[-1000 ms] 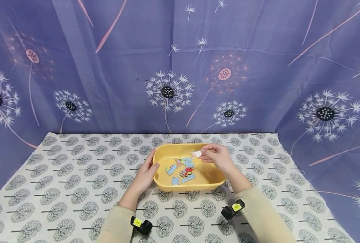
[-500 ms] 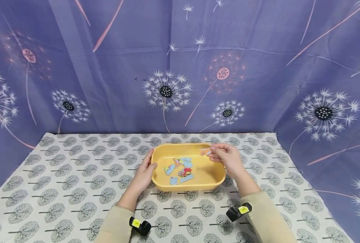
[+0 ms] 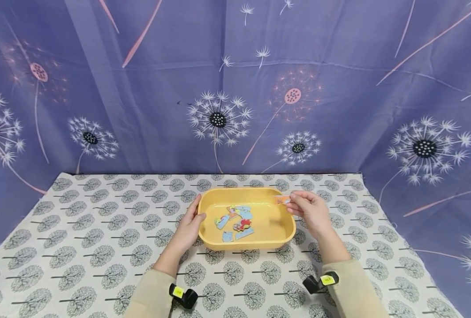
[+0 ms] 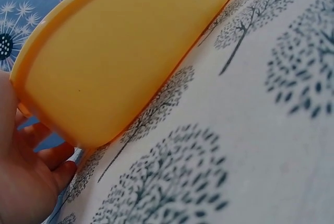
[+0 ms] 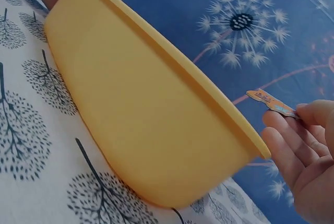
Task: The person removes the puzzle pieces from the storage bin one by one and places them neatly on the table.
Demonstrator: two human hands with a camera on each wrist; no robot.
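R hand (image 3: 309, 210) pinches an orange printed puzzle pc. (image 5: 269, 100) near the far right corner of the yellow tub (image 3: 273, 225), having swung right in the last sec., pc.'s colored side now showing. L hand (image 3: 189, 223) grips the tub's left end on the cloth-covered table (image 3: 112, 221). Loose puzzle pcs. (image 3: 242, 225) inside look unmoved, so the held one is now well apart.

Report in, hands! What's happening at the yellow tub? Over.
Left hand holding yellow tub. Right hand pinching orange piece near tub's right end. Nothing visibly blocking.
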